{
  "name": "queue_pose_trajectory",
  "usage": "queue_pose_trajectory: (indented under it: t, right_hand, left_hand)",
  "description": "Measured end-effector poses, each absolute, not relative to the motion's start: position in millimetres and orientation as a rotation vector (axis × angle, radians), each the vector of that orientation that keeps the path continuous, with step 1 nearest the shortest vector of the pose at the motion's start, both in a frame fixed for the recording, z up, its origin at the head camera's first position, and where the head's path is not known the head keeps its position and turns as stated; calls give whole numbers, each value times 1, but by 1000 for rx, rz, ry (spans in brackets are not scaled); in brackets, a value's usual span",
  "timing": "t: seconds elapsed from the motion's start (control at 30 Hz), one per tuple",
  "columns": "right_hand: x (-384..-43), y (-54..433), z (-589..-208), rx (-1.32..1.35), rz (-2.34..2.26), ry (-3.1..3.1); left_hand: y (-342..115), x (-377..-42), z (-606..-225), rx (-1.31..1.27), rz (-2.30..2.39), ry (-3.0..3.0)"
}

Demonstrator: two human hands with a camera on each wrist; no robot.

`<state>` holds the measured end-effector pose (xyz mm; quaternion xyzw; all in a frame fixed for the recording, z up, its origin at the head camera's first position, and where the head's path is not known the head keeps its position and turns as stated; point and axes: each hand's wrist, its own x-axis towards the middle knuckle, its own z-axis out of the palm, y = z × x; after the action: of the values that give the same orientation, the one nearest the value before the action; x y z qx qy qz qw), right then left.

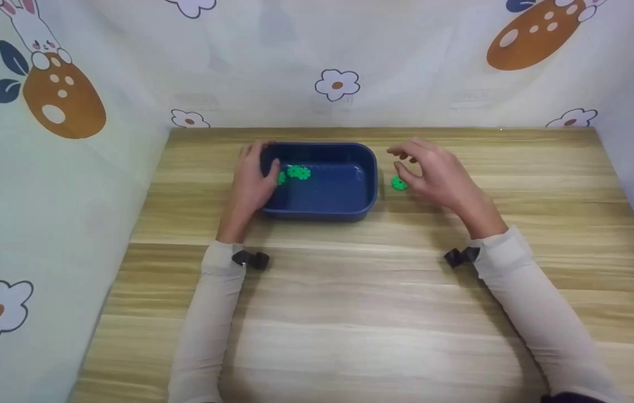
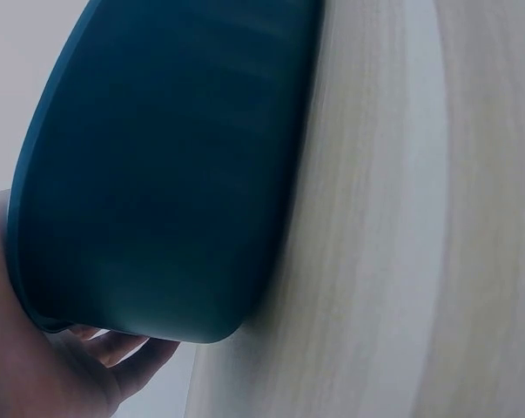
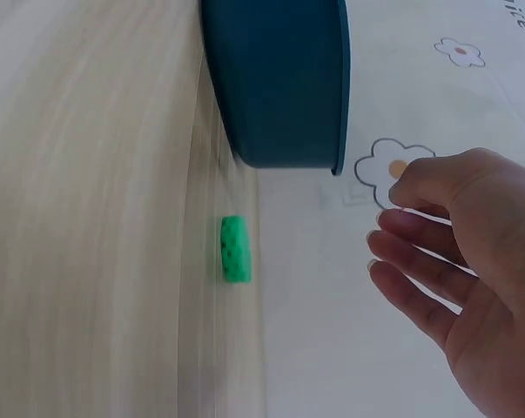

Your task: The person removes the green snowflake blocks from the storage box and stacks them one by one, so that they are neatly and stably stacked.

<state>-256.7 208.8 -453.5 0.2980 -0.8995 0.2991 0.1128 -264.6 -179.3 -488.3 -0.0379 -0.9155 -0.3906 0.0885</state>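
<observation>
At its left end, the dark blue rectangular tub (image 1: 325,215) is gripped by my left hand (image 1: 253,180), thumb over the rim and fingers along the outer wall. The left wrist view shows the fingers (image 2: 140,361) curled under the end of the tub's wall. Inside the tub lie several green notched discs (image 1: 299,172), one partly hidden by the thumb. Right of the tub, another green disc (image 1: 399,183) is on the table. My right hand (image 1: 441,174) hovers by it, fingers loosely bent and apart from the thumb, holding nothing. In the right wrist view this green disc (image 3: 235,249) is below the hand.
The wooden table (image 1: 350,302) spreads out in front of the tub. Behind it and to the left stand pale walls (image 1: 418,84) printed with flowers and rabbits. Dark wrist mounts (image 1: 252,259) sit on both cream sleeves.
</observation>
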Motion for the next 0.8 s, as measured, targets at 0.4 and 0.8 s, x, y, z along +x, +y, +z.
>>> queue_pose_trajectory:
  t: [0.4, 0.8]
  right_hand:
    - [-260, 168, -456, 987, 910, -2580]
    - [-265, 128, -453, 1062, 842, -2741]
  left_hand:
    - [-180, -267, -491, -160, -1150, -2683]
    - [-181, -267, -491, -159, -1150, -2681]
